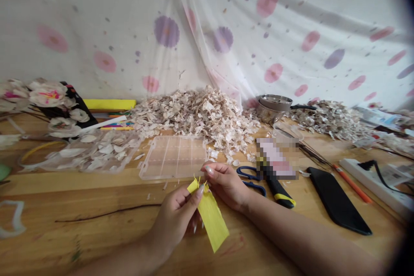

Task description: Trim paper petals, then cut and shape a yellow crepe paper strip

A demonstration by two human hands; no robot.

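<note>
My left hand [178, 207] is closed on a strip of yellow paper [214, 223], thumb on top, near its upper end. That end is cut into thin strands that stick up, and the rest of the strip hangs down to the right. Just above the strands, my right hand [228, 183] has thumb and forefinger pinched together. Whether a strand is between those fingertips is too small to make out. A thin dark stem [110, 213] lies on the wooden table [123, 250], its right end reaching the left hand.
A clear compartment box [174, 157] lies beyond my hands, before a heap of pale dry petals [207, 114]. Blue-handled scissors [250, 173], a black-and-yellow handle [280, 189], a black phone-like slab [339, 202] and a white power strip [378, 185] lie right. Petal flowers [48, 92] stand left.
</note>
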